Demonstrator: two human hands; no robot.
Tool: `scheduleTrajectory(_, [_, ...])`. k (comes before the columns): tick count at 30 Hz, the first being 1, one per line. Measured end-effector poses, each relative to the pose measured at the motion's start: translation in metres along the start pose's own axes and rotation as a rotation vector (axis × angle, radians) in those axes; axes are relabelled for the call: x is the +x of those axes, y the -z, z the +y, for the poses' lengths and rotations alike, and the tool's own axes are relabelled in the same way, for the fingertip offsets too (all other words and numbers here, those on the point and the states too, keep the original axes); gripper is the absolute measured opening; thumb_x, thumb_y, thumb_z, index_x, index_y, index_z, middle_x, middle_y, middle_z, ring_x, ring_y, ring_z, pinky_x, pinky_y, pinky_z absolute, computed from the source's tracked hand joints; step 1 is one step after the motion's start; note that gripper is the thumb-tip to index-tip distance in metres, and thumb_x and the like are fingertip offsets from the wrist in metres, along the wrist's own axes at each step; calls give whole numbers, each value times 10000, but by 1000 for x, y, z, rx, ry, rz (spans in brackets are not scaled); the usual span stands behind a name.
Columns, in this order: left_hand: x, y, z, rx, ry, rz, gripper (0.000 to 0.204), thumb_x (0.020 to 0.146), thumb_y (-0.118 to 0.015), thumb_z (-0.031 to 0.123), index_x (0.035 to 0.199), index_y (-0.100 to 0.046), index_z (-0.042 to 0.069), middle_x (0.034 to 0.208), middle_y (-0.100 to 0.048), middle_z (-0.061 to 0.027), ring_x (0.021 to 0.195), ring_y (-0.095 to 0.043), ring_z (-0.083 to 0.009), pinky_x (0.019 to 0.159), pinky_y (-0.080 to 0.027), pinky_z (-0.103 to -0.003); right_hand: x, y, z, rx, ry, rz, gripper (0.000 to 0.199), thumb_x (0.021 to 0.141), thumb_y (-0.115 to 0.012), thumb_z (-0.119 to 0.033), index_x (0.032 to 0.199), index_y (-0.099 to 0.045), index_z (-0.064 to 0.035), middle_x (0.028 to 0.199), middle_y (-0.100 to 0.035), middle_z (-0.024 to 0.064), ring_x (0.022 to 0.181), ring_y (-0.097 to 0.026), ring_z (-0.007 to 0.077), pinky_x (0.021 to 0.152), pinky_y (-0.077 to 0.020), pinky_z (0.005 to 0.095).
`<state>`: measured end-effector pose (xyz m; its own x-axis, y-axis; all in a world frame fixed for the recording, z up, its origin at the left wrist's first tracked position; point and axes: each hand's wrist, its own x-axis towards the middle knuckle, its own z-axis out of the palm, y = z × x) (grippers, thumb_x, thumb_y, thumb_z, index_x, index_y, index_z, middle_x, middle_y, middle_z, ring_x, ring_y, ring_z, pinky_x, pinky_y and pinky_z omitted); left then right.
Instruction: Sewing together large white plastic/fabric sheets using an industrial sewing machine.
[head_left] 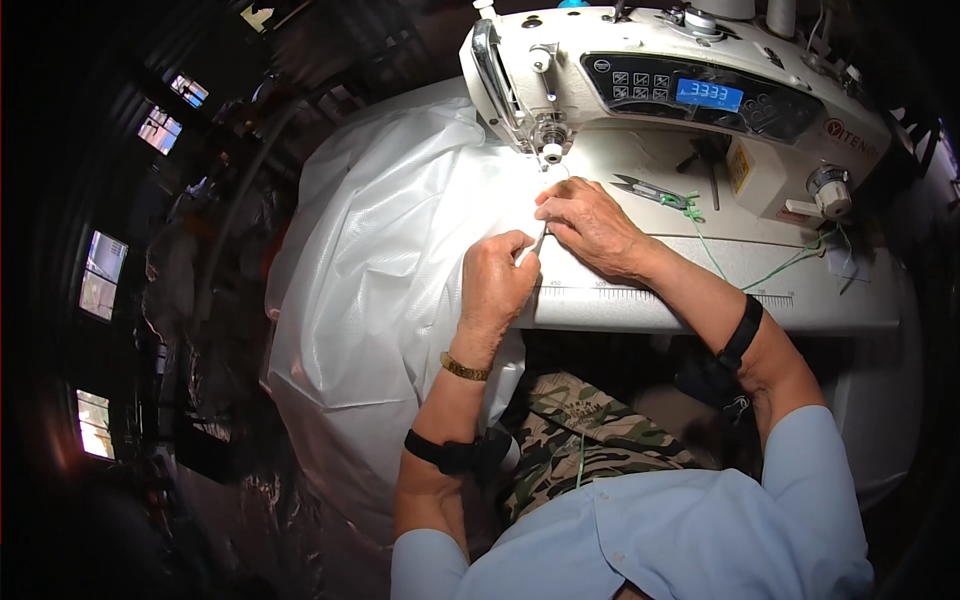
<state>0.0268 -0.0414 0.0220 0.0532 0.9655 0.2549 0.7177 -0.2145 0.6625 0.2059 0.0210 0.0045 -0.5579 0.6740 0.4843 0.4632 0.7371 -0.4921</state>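
Note:
A large sheet of white woven plastic fabric [375,250] drapes over the left of the sewing table and hangs down past its front edge. My left hand [497,278] is closed on the fabric's right edge, thumb and forefinger pinched together. Just beyond it, my right hand [592,225] pinches the same edge close to the needle area. Above the hands stands a white sewing machine [560,85], its lamp lighting the cloth brightly. Glare and my fingers hide how the edge is folded under the presser foot.
Right of my right hand lie thread snips [650,190] tied with green cord [705,250]. A ruler scale [620,293] runs along the table's front edge. The machine's control panel [700,95] is lit, and thread cones [780,18] stand at the back right.

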Motion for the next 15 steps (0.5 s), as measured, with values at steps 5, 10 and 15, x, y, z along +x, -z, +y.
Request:
scheduleTrajectory(5, [-17, -7, 2, 201, -290, 207, 123, 749, -655, 59, 838, -702, -12, 669, -628, -155, 553, -586, -259, 547, -458, -350, 0, -1, 1, -27, -35, -30, 122, 865, -606, -78, 982, -623, -48, 1107, -616, 94, 1083, -535, 286, 983, -398, 414])
scheduleTrajectory(10, [-13, -3, -1, -7, -131, 124, 147, 745, -612, 41, 841, -691, -38, 766, -657, -168, 636, -611, -298, 628, -480, -384, 3, -5, -2, -72, 94, 96, 80, 833, -632, -103, 864, -646, -30, 934, -645, 128, 976, -583, 285, 870, -428, 414])
scheduleTrajectory(15, [-13, -2, 4, -37, -132, 126, 137, 750, -611, 40, 842, -687, -27, 760, -646, -157, 648, -608, -303, 635, -476, -385, 7, -3, -6, -172, 83, 4, 90, 794, -670, -76, 859, -616, -47, 918, -645, 85, 947, -597, 273, 886, -441, 400])
